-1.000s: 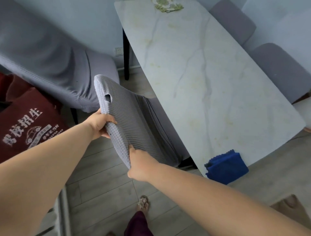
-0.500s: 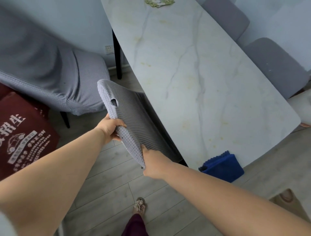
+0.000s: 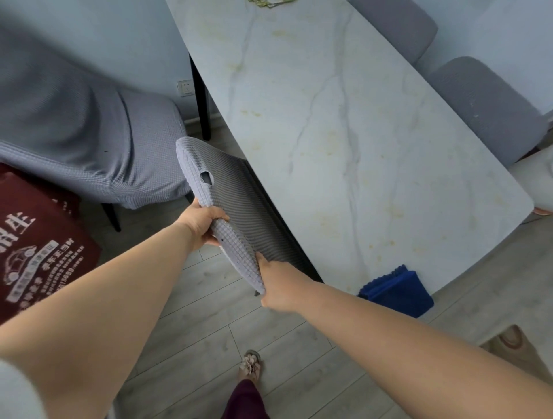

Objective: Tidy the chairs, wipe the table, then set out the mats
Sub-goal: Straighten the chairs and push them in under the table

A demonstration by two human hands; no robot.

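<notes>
— Hands first: what are they on?

— Both are on the top edge of the chair back [image 3: 239, 221], the one in the grey waffle-knit cover. The left hand [image 3: 201, 225] is closed over the rim, fingers curled onto the seat side. The right hand [image 3: 279, 282] is clamped on the same rim, nearer the person, at the corner.

— Why hold it there?

— My guess is steering: two grips apart along the rim let the person slide the chair square under the table. Its seat looks already hidden beneath the marble table top [image 3: 344, 149], just beyond the hands.

— Anything odd on the cover?

— A small hole [image 3: 206, 178], just past the left hand.

— And further out?

— To the right of the right hand, a folded blue cloth [image 3: 396, 290] hangs over the table's near edge, so wiping seems not yet begun. Left of the left hand stands a second covered chair [image 3: 89, 143], pulled well away from the table. Two more chair backs [image 3: 484, 110] sit along the far side.

— Mats?

— Something greenish [image 3: 269, 2] lies at the far end; I cannot tell what.
</notes>
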